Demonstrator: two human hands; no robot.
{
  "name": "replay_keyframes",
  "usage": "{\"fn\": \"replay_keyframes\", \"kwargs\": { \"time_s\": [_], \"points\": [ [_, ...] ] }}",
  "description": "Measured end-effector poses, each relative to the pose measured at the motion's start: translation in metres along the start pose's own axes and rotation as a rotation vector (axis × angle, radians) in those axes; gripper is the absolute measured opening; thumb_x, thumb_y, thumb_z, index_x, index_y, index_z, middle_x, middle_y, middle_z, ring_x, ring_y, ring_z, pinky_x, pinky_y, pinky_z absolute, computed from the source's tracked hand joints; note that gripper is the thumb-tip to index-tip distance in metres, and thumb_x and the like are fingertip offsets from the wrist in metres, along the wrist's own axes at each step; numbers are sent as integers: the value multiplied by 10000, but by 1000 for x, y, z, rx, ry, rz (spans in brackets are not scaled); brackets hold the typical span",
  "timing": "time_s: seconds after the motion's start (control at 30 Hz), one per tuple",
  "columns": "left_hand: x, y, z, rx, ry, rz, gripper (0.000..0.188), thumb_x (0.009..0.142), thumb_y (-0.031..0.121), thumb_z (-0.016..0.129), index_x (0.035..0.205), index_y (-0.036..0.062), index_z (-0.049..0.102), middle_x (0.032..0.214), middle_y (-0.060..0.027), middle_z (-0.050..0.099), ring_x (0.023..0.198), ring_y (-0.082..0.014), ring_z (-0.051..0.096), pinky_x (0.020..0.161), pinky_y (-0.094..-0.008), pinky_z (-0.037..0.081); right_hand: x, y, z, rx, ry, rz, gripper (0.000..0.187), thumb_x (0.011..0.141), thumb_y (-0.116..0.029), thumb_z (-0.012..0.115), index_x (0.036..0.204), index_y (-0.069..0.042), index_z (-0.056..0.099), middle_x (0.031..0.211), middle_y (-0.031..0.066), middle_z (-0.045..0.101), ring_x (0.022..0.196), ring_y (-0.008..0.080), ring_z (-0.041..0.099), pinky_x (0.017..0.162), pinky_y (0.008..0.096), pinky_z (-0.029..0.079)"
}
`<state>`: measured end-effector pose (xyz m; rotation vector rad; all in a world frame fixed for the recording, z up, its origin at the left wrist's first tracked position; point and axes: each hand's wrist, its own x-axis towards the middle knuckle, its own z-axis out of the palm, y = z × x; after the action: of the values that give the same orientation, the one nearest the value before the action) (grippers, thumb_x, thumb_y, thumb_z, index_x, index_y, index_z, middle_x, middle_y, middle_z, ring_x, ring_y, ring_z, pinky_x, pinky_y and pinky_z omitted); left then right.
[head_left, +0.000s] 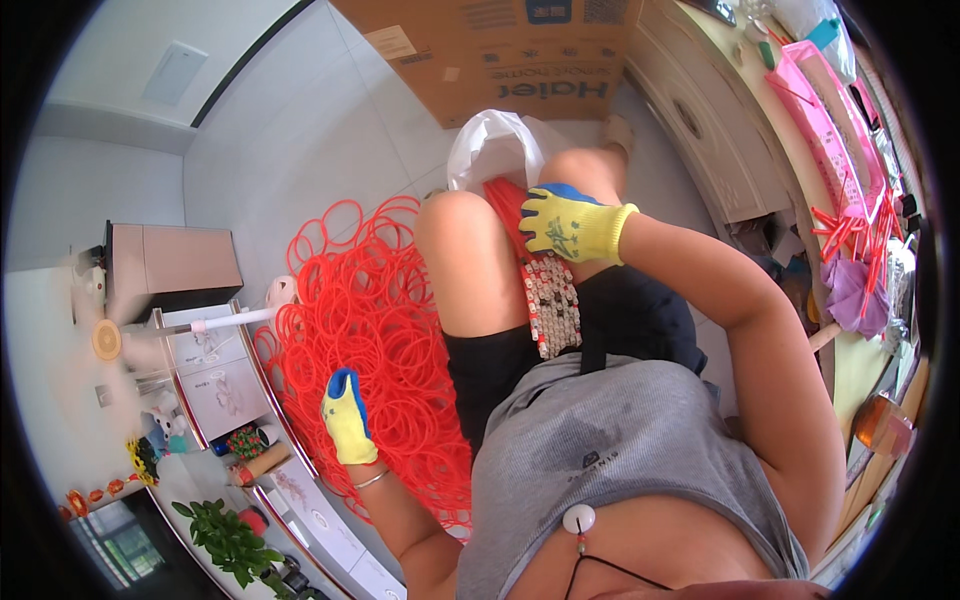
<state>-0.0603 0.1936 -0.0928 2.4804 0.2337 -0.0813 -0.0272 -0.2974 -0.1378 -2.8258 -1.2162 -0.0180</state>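
Red cords (507, 212) are seen between the knees (452, 222), touched by the right hand (572, 222); whether they are pinched cannot be told. Above looped red tubing (375, 310), the left hand (348, 415) is curled, its grip's contents hidden.

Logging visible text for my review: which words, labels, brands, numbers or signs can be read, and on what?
Wording not copied, only located:
Cardboard box: large dark lettering, upside down; other print too small.
Grey top: short dark print.
Yellow glove on the right hand: dark marking, unreadable.
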Motion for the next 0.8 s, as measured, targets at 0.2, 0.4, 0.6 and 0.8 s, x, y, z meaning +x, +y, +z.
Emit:
{"fn": "replay_keyframes", "kwargs": {
  "time_s": [0.2,0.4,0.6,0.8],
  "points": [
    [-6,71,34,-379,59,116,240,997,85,604,1181,-47,683,1097,-116,729,1005,-218,700,919,-336,552,-22,3,-61,458,412,298,310,792,-147,707,1100,-116,724,1167,72,700,1092,286,641,983,403,481],
    [-41,196,52,-783,-454,110,326,1029,205,563,1163,-71,672,1121,-150,716,989,-215,695,912,-330,531,-87,26,-210,1788,1504,1,217,921,-8,614,1136,16,599,1105,131,650,912,227,601,866,302,498],
    [-28,221,150,-1659,-1158,-130,512,1087,337,451,1476,4,459,1406,-195,580,1314,-325,556,1159,-455,407,-248,49,-233,2121,1699,-452,237,896,54,597,1131,31,571,899,84,538,756,179,454,689,270,430],
    [2,231,149,-1950,-808,140,499,1082,343,436,1496,64,459,1494,-164,523,1395,-375,475,1217,-516,325,-264,44,-140,2221,1941,-256,431,898,44,609,1328,27,594,947,83,613,836,185,473,740,277,443]
  ]
}}
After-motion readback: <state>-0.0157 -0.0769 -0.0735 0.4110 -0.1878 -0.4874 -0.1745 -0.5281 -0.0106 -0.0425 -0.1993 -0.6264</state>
